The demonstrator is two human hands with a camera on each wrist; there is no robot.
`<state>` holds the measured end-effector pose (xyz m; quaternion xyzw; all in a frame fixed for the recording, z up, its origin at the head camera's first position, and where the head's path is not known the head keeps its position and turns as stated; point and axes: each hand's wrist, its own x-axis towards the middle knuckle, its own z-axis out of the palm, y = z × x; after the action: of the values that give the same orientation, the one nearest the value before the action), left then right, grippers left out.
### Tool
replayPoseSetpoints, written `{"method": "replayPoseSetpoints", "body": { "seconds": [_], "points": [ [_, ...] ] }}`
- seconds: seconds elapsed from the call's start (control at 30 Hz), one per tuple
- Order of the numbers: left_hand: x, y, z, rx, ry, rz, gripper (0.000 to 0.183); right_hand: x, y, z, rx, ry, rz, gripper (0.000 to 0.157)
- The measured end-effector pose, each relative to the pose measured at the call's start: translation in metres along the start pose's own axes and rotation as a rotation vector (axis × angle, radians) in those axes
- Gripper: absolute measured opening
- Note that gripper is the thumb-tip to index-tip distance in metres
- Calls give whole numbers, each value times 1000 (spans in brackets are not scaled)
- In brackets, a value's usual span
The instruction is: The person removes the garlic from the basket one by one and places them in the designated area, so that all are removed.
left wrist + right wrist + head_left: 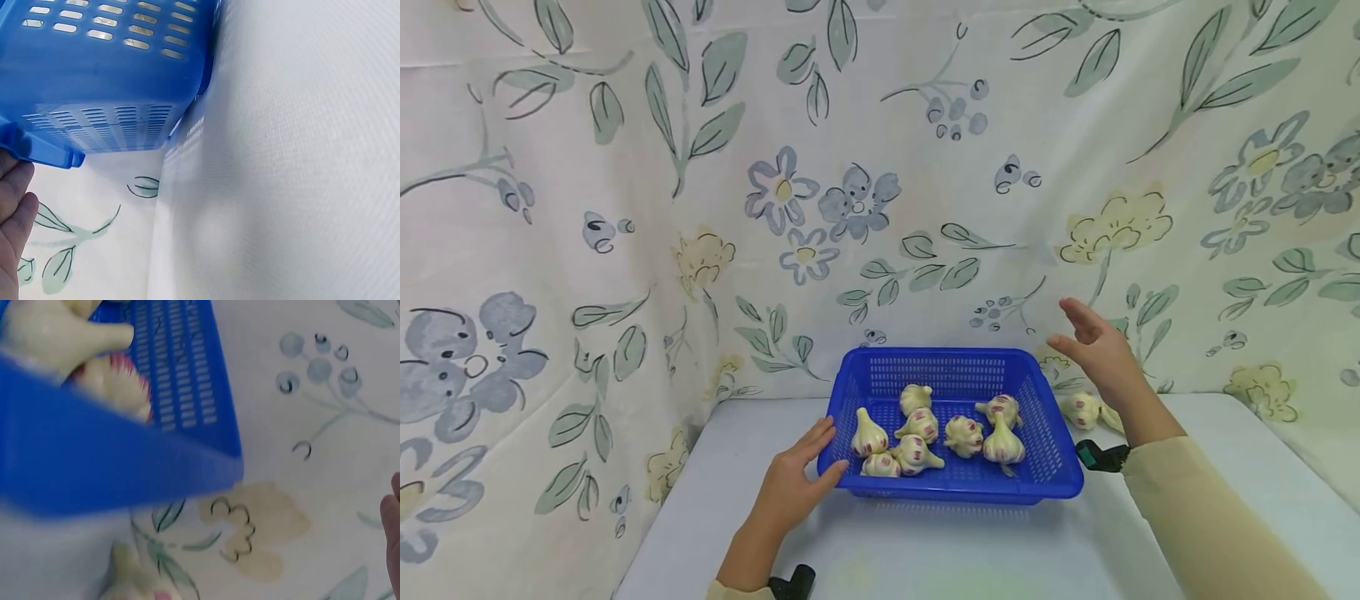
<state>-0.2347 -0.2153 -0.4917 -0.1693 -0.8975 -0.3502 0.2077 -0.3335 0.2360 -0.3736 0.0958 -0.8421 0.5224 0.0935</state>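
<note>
A blue plastic basket [955,492] holds several garlic bulbs [917,454], whitish with purple-red marks. My left hand [790,479] rests against the basket's left rim, thumb near its front corner and fingers extended along the side. In the left wrist view, the fingertips [19,194] meet the rim of the basket [112,81]. Raised above the basket's right rear corner, my right hand [1093,346] has its fingers spread apart and holds nothing. Only the edge of that hand [392,531] shows in the right wrist view.
On the white table [700,500], more garlic [1082,410] lies right of the basket, partly behind the right forearm. A floral curtain [925,167] hangs directly behind the table and along its left side.
</note>
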Motion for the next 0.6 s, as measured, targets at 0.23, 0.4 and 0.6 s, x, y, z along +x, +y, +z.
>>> {"method": "replayPoseSetpoints", "body": {
  "seconds": [0.23,0.4,0.6],
  "points": [
    [0,0,-1,-11,-11,-11,58,12,-18,31,108,-27,-29,79],
    [0,1,-1,-5,-14,-20,58,19,-26,54,187,-71,-38,71],
    [0,0,-1,-8,-18,-20,58,26,-26,83,289,-153,-63,67]
  ]
}}
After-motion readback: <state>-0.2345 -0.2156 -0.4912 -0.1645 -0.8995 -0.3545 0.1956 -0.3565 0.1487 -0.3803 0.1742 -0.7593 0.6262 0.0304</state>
